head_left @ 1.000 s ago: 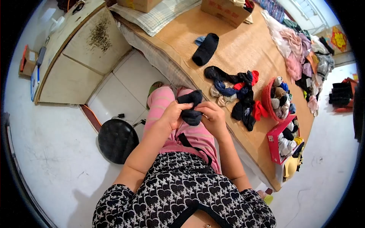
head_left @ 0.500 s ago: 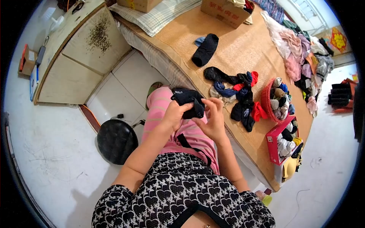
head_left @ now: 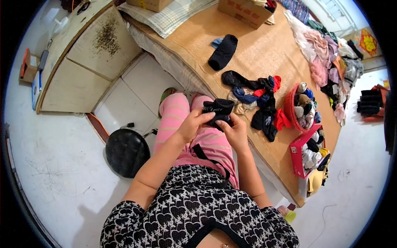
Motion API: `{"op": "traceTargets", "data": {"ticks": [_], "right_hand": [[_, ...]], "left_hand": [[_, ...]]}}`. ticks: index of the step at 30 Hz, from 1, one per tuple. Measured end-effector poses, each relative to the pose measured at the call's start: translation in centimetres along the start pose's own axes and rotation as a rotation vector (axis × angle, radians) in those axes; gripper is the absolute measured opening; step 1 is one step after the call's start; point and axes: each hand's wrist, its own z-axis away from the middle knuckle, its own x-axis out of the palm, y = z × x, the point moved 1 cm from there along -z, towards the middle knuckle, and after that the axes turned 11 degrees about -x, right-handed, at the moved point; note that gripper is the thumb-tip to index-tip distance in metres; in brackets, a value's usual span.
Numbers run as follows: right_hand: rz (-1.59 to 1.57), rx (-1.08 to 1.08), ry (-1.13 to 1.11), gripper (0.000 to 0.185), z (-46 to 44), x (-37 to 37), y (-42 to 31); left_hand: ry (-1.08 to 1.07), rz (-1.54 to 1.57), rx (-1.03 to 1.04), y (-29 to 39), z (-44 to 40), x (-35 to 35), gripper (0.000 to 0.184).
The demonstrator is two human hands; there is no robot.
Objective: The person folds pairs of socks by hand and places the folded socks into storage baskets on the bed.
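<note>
A folded black sock (head_left: 220,106) with pale lettering is held between both hands above my lap. My left hand (head_left: 193,126) pinches its left side, thumb laid across the front. On the opposite side my right hand (head_left: 235,131) grips the lower right edge, thumb pressed on the fabric. Close by on the bed mat lies a tangled heap of black, blue, red and beige socks (head_left: 266,111). Farther up the mat rests a black sock bundle (head_left: 223,53) beside a small blue cloth (head_left: 216,43).
A red basket (head_left: 290,108) of rolled socks and a pink box (head_left: 296,156) of clothing stand along the bed mat (head_left: 264,53). A cardboard box (head_left: 244,14) sits at the back; clothes (head_left: 326,62) pile up at right. A black round stool (head_left: 127,153) stands on the floor.
The black sock has moved slightly right and turned, so its lettering now faces up. My right hand's fingers, spread before, have closed on its edge.
</note>
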Motion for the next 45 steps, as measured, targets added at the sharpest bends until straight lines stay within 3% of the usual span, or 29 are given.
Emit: {"op": "traceTargets", "data": {"ticks": [2,4,5,7,8,10,11,12,14,18,20,27,30,36,38,42,44,45], "right_hand": [[0.007,-0.003,0.012,0.024,0.1,-0.1,0.8],[0.134,-0.081,0.035,0.043,-0.2,-0.3,0.1],[0.134,-0.081,0.035,0.043,-0.1,-0.3,-0.4],[0.389,-0.375,0.159,0.062,-0.5,0.1,-5.0],[0.389,-0.375,0.158,0.062,-0.7,-0.1,-5.5],[0.602,-0.586,-0.003,0.071,-0.9,-0.6,-6.2],[0.577,-0.561,0.015,0.058,-0.9,-0.6,-6.5],[0.578,-0.561,0.016,0.058,-0.9,-0.9,-6.1],[0.558,-0.638,-0.094,0.041,-0.9,-1.6,-4.9],[0.455,-0.650,-0.125,0.025,-0.9,-0.7,-5.8],[0.474,-0.661,-0.120,0.025,-1.2,-0.6,-6.0],[0.528,-0.627,-0.099,0.031,-2.0,-0.9,-5.7],[0.667,-0.622,-0.130,0.032,-1.7,-0.7,-5.6],[0.806,-0.614,-0.049,0.039,0.2,1.2,-5.3],[0.802,-0.579,-0.061,0.044,0.5,1.7,-4.6],[0.748,-0.417,-0.135,0.046,1.0,1.1,-2.6],[0.723,-0.425,-0.059,0.042,1.0,0.7,-1.4],[0.386,-0.284,-0.069,0.040,1.0,0.3,-0.6]], "left_hand": [[-0.066,-0.109,0.007,0.2,0.2,0.0,0.027],[-0.038,-0.500,0.172,0.0,-0.1,-0.3,0.031],[-0.014,-0.539,0.116,-0.1,-0.3,-0.6,0.033],[-0.042,-0.522,0.103,0.0,-0.3,-0.6,0.033],[-0.070,-0.505,0.089,0.0,-0.4,-0.6,0.033],[-0.065,-0.502,0.122,-0.1,-0.5,-0.7,0.033],[-0.060,-0.499,0.156,-0.2,-0.6,-0.7,0.034],[-0.062,-0.499,0.156,0.1,-0.5,-0.5,0.034],[0.088,-0.663,0.266,0.8,-0.1,0.0,0.035],[0.134,-0.704,0.400,0.0,-0.5,-0.7,0.042],[0.082,-0.829,0.209,-0.3,-0.4,-1.4,0.039],[0.044,-0.819,0.217,0.7,-0.1,-0.2,0.033],[0.102,-0.956,0.285,0.8,0.2,0.3,0.035],[0.346,-0.890,0.312,-0.3,-0.3,0.4,0.037],[0.415,-0.698,0.252,-0.8,-0.8,-0.3,0.036],[0.266,-0.641,0.221,-1.7,-1.0,-1.1,0.043],[0.115,-0.556,0.108,-0.4,-0.2,-0.7,0.043],[0.024,-0.433,0.008,0.3,0.1,-0.6,0.045]]}}
